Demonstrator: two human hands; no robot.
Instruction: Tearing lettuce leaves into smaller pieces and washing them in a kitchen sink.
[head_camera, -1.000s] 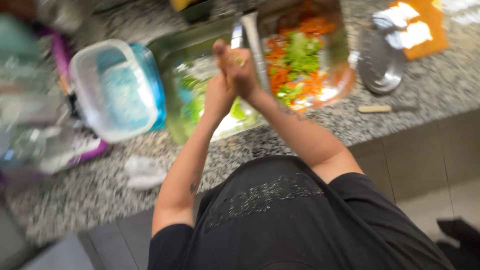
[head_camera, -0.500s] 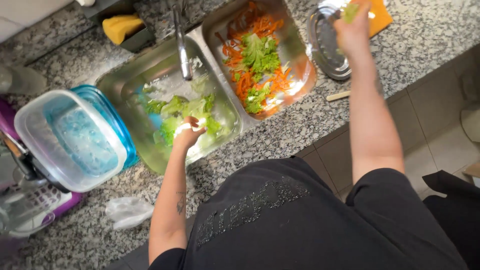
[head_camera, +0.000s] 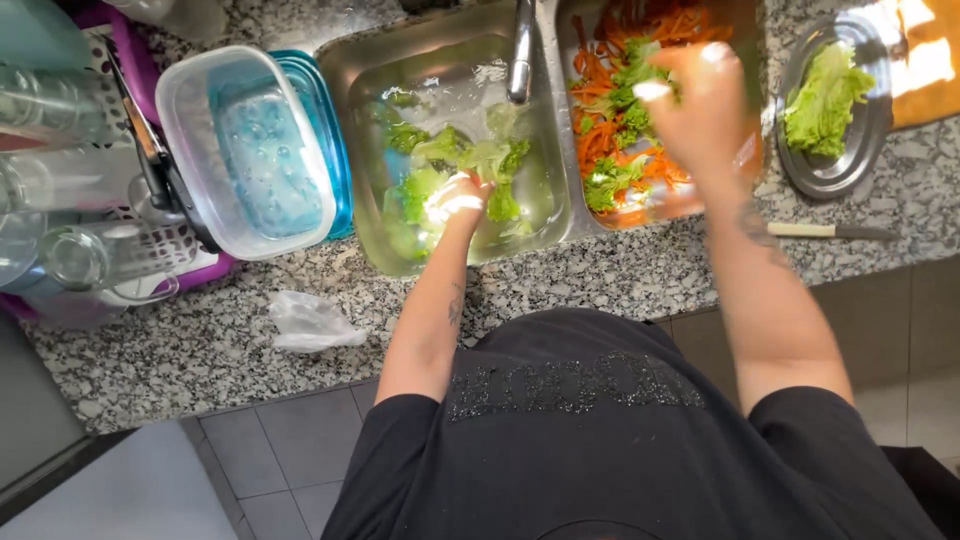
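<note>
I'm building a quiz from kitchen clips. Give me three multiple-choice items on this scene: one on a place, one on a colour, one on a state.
1. Where is the left hand?
A. in the left sink basin among lettuce
B. on the knife
C. in the plastic container

2. What colour are the shreds in the right basin?
A. purple
B. orange
C. white

3. What is the right hand doing?
A. resting flat on the counter
B. gripping the faucet
C. raised above the right basin, holding nothing that shows

Answers: A, the hand sits among wet leaves; B, carrot-like strips; C, it is blurred in the air.
</note>
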